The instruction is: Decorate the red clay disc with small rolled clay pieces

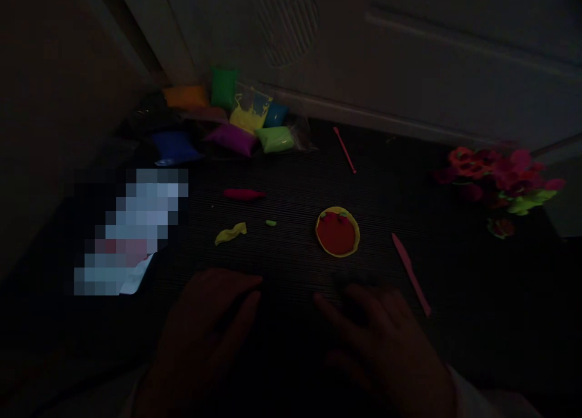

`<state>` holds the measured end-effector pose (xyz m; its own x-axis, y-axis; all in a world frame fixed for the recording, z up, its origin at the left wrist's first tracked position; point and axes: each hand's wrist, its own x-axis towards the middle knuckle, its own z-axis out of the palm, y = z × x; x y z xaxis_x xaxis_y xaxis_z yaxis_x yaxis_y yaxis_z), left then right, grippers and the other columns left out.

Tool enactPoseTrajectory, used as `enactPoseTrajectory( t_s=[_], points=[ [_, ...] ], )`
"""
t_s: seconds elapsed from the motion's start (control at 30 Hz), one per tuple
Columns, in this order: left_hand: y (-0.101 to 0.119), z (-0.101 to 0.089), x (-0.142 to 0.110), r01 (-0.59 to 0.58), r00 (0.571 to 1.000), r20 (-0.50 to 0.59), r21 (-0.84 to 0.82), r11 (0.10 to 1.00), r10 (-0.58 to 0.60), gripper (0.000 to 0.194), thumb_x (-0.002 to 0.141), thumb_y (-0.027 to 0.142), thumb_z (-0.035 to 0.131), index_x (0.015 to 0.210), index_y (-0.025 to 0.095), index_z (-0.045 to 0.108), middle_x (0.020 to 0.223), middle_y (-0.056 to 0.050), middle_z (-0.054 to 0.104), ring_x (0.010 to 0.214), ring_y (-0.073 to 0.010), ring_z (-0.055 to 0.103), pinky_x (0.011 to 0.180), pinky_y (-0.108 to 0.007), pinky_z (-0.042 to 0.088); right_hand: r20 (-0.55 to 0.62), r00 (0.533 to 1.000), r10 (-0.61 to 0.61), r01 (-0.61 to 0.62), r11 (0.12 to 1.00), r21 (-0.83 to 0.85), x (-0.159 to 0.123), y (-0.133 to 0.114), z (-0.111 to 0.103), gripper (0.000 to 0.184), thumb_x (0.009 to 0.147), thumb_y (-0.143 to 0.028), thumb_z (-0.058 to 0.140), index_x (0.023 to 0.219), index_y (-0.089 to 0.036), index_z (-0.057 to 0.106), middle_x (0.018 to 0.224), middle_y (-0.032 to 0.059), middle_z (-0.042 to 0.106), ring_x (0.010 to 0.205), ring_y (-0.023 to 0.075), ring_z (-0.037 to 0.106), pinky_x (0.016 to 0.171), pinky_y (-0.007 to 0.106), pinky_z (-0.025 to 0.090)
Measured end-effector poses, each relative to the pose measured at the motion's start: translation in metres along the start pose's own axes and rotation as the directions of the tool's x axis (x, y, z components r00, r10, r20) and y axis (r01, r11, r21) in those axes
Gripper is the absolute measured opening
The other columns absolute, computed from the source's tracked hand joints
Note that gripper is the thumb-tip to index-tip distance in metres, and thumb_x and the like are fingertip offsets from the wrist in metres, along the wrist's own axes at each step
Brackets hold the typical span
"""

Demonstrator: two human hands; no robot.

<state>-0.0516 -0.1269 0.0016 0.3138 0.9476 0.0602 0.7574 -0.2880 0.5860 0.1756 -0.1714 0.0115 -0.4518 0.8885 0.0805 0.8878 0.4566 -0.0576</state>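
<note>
The scene is very dark. My left hand (pixel 211 321) hovers low over the dark table, thumb and fingertips slightly apart, with nothing visible between them. My right hand (pixel 377 327) is opposite, index finger stretched out and the others loosely bent, holding nothing that I can see. Just beyond it lies a round clay piece, a red disc (pixel 335 236) with a yellow rim and small red and green bits at its top. Ahead of my left hand are a twisted yellow clay strip (pixel 231 233), a tiny light green clay piece (pixel 271 222) and a red clay roll (pixel 244 194).
A pink plastic knife (pixel 411 274) lies right of the disc, a thin pink tool (pixel 344 150) behind it. Bags of coloured clay (pixel 231 139) line the back left. A lit, blurred-out phone (pixel 136 278) is at left. Bright clay shapes (pixel 504 175) pile at right. A pale panel (pixel 409 66) stands behind.
</note>
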Motion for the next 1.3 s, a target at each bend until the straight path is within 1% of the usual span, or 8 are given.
enactPoseTrajectory(
  t_s=[0.07,0.2,0.33,0.43,0.57,0.7,1.17,1.3],
  points=[
    [-0.0006,0.0001,-0.0005,0.003,1.000,0.005,0.003,1.000,-0.003,0.021,0.079,0.037,0.044,0.089,0.025,0.059,0.081,0.000,0.063,0.075,-0.0166,0.059,0.068,-0.030,0.047,0.012,0.999,-0.052,0.051,0.998,0.027,-0.0008,0.0003,0.0007,0.044,0.075,-0.055,0.043,0.114,-0.037,0.049,0.093,0.0024,0.060,0.079,0.0174,0.050,0.071,0.035,0.036],
    [-0.0018,0.0001,-0.0027,-0.008,1.000,-0.006,-0.001,1.000,0.008,0.020,0.080,0.036,0.045,0.091,0.025,0.058,0.082,0.000,0.063,0.076,-0.0165,0.058,0.068,-0.031,0.047,0.027,0.999,0.039,-0.039,0.999,-0.006,-0.0033,0.0005,0.0034,0.044,0.076,-0.053,0.043,0.117,-0.036,0.046,0.097,0.0040,0.058,0.080,0.0182,0.049,0.072,0.035,0.035],
    [-0.0009,0.0000,-0.0033,-0.011,1.000,-0.025,-0.021,1.000,0.011,0.019,0.079,0.034,0.046,0.092,0.025,0.058,0.083,0.000,0.063,0.077,-0.0161,0.059,0.069,-0.030,0.047,-0.006,0.998,-0.070,0.070,0.996,0.048,-0.0055,0.0002,0.0051,0.047,0.076,-0.056,0.039,0.118,-0.036,0.045,0.095,0.0026,0.059,0.079,0.0176,0.049,0.075,0.036,0.034],
    [0.0010,-0.0004,-0.0015,0.007,1.000,-0.016,-0.025,1.000,-0.008,0.020,0.079,0.034,0.046,0.090,0.025,0.059,0.082,0.000,0.064,0.076,-0.0161,0.059,0.068,-0.030,0.048,0.039,0.999,0.032,-0.032,0.999,-0.003,-0.0049,0.0007,0.0034,0.047,0.074,-0.055,0.044,0.118,-0.036,0.046,0.098,0.0039,0.058,0.079,0.0183,0.049,0.070,0.034,0.036],
    [0.0024,-0.0009,-0.0003,0.013,1.000,-0.009,-0.013,1.000,-0.013,0.020,0.079,0.034,0.045,0.089,0.024,0.060,0.081,0.000,0.064,0.076,-0.0170,0.059,0.068,-0.031,0.048,0.030,0.998,-0.056,0.055,0.998,0.032,-0.0040,0.0007,0.0020,0.048,0.074,-0.059,0.039,0.116,-0.037,0.047,0.095,0.0026,0.060,0.079,0.0182,0.049,0.073,0.036,0.036],
    [0.0025,-0.0014,-0.0008,0.004,1.000,-0.010,-0.010,1.000,-0.004,0.020,0.079,0.033,0.045,0.089,0.024,0.059,0.081,0.000,0.064,0.075,-0.0167,0.059,0.069,-0.032,0.048,0.035,0.999,0.034,-0.034,0.999,-0.021,-0.0027,0.0012,0.0018,0.047,0.074,-0.056,0.043,0.117,-0.035,0.047,0.097,0.0048,0.058,0.078,0.0185,0.049,0.068,0.034,0.038],
    [0.0037,-0.0015,-0.0003,-0.006,1.000,-0.007,-0.007,1.000,0.006,0.019,0.080,0.033,0.044,0.089,0.023,0.058,0.081,0.000,0.064,0.076,-0.0168,0.059,0.069,-0.032,0.048,0.023,0.999,0.030,-0.030,1.000,-0.006,-0.0029,0.0031,0.0009,0.045,0.074,-0.053,0.045,0.115,-0.036,0.048,0.098,0.0051,0.057,0.078,0.0187,0.048,0.068,0.034,0.038],
    [0.0030,-0.0008,-0.0006,-0.014,1.000,-0.021,-0.010,1.000,0.013,0.018,0.079,0.032,0.047,0.088,0.023,0.059,0.081,0.001,0.064,0.076,-0.0160,0.059,0.069,-0.030,0.047,0.021,0.999,-0.032,0.031,0.999,0.036,-0.0045,0.0006,0.0028,0.047,0.074,-0.057,0.041,0.117,-0.038,0.047,0.097,0.0033,0.057,0.082,0.0192,0.048,0.074,0.036,0.035]
  ],
)
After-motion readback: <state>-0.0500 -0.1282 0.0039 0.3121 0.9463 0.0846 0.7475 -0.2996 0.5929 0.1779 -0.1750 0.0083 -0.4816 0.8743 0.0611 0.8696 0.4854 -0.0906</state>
